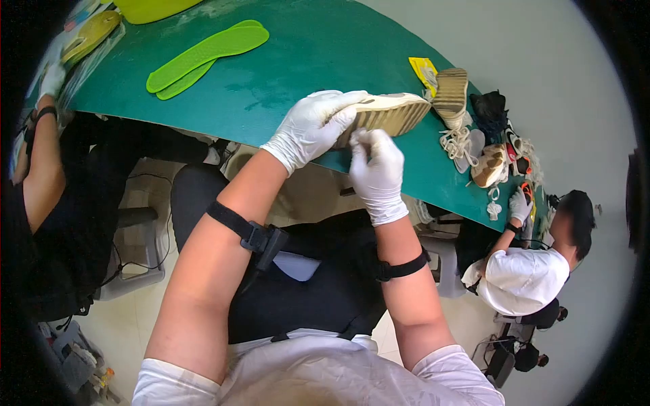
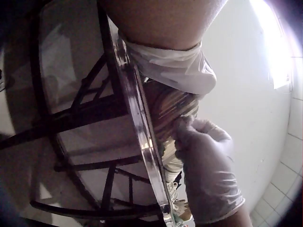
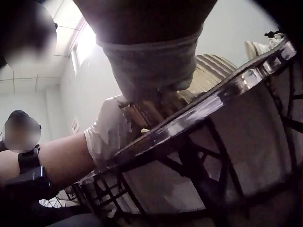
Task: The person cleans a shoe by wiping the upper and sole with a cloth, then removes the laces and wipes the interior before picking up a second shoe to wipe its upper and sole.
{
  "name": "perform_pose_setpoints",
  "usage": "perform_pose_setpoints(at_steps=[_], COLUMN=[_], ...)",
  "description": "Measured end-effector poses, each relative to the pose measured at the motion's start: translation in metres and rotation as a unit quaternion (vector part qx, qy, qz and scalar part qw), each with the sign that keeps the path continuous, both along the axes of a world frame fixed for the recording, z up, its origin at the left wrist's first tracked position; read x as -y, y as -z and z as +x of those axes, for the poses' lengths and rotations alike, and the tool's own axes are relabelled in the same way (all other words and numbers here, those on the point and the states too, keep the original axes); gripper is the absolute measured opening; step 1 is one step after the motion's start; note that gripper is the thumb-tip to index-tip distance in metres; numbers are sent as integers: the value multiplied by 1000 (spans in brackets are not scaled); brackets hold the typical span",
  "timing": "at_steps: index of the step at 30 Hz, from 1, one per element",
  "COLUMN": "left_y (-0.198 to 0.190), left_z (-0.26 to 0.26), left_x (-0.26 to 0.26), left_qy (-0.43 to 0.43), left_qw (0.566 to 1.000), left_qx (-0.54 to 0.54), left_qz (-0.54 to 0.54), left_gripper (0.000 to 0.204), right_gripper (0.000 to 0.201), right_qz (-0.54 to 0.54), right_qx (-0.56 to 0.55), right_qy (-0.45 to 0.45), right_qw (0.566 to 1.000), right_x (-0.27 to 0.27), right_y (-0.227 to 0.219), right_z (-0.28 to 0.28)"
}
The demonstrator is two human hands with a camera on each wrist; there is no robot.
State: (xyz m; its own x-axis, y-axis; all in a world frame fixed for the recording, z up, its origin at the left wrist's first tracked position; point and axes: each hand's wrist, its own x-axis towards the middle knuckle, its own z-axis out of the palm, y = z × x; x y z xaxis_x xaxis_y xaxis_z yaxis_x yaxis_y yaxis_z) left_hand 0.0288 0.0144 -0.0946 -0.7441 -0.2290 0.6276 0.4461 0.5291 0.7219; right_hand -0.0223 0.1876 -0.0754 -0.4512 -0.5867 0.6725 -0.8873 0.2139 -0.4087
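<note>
My gloved left hand [image 1: 313,127] grips a white shoe [image 1: 401,114] by one end, above the near table edge. Its beige ridged sole faces me. Close against that sole is my gloved right hand [image 1: 379,168], its fingers curled in and fingertips at the ridges; I cannot tell whether something small is pinched there. The left wrist view shows the right hand [image 2: 208,165] with thumb and fingers bunched beside the sole. From the right wrist, the ridged sole [image 3: 212,73] shows past the glove, which hides the fingertips.
Two green insoles [image 1: 206,57] lie overlapped on the green table [image 1: 291,68]. A matching ridged-sole shoe [image 1: 451,95], a yellow packet [image 1: 424,73] and several other shoes crowd the right side. A lime-green container [image 1: 152,8] stands far left. Other people work at both sides.
</note>
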Motion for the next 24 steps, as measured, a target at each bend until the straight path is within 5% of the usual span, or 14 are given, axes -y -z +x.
perform_pose_setpoints(at_steps=[5, 7, 11, 13, 15, 24], left_y=[-1, 3, -1, -2, -4, -2], left_z=[3, 1, 5, 2, 1, 2], left_x=[-1, -2, -2, -3, -2, 0], left_qy=[-6, -2, -10, -18, -13, 11], left_qw=[1000, 1000, 1000, 1000, 1000, 999], left_qx=[0, -2, 21, 5, 1, 28], left_qz=[-9, 1, -4, -21, -22, 15], left_gripper=[36, 36, 36, 36, 35, 35], right_gripper=[11, 5, 10, 10, 12, 10], right_qz=[80, 62, -72, 15, -13, -1], right_qx=[8, 120, 93, 19, -34, 5], right_qy=[18, 41, 51, 84, 64, 30], right_qw=[997, 990, 992, 996, 997, 1000], right_x=[-10, -9, 5, 11, 14, 9], right_y=[3, -20, -50, -36, -21, -8], right_z=[0, 8, 12, 1, -3, -3])
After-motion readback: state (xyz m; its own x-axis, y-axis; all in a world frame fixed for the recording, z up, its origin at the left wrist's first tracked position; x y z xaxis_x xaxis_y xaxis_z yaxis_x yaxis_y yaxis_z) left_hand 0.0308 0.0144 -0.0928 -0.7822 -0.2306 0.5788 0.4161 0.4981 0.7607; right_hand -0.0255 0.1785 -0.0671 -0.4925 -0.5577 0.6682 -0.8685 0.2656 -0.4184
